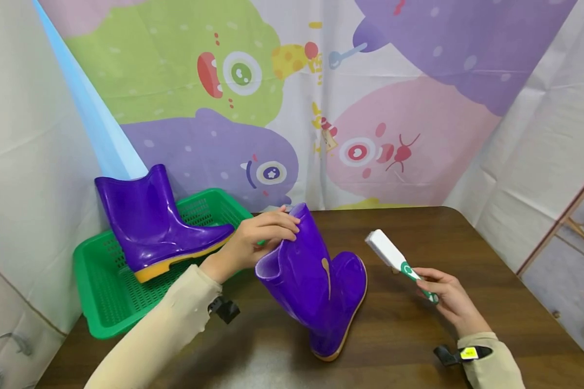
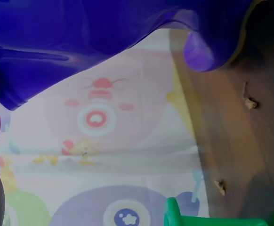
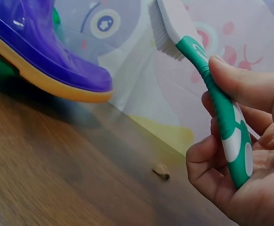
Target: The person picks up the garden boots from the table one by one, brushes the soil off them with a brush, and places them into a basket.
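Note:
A purple rubber boot [image 1: 297, 270] with a yellow sole stands tilted over the table, its opening toward the left. My left hand [image 1: 267, 235] grips it by the top rim. A brown smear [image 1: 327, 275] runs down the boot's shaft. To the right, apart from the boot, my right hand [image 1: 445, 297] holds a scrubbing brush [image 3: 221, 106] by its green and white handle. The brush's white bristles [image 3: 163, 35] face left, toward the boot in the right wrist view. In the left wrist view, the boot's shaft [image 2: 71, 37] spans the top, with only part of the left hand showing at the edge.
A second purple boot [image 1: 141, 216] lies in a green plastic basket [image 1: 90, 302] at the left. Small brown bits [image 2: 250, 102] are scattered on the brown wooden table [image 1: 394, 340]. Behind the table hangs a cartoon-printed curtain [image 1: 316, 183].

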`<state>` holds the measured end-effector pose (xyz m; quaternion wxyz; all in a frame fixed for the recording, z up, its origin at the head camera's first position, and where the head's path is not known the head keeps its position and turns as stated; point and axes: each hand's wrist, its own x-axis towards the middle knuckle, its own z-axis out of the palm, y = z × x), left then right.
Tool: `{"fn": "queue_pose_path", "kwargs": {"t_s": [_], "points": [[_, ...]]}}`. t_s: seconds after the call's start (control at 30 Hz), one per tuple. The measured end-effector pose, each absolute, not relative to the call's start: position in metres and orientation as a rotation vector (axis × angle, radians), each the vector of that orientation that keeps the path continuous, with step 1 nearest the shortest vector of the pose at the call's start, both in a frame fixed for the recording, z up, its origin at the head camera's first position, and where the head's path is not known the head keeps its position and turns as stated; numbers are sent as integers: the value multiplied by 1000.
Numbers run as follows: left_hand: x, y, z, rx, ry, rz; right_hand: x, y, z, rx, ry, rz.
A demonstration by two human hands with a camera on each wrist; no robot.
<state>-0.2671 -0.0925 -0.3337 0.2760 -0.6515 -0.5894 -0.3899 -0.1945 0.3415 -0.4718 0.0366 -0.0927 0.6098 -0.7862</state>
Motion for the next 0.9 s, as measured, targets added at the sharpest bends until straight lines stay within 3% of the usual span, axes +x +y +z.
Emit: {"fn": "queue_pose_path", "kwargs": {"t_s": [0.9], "points": [[-258, -134, -365, -1422, -1709, -1289, -216, 277, -449, -597, 1842, -2243]]}}
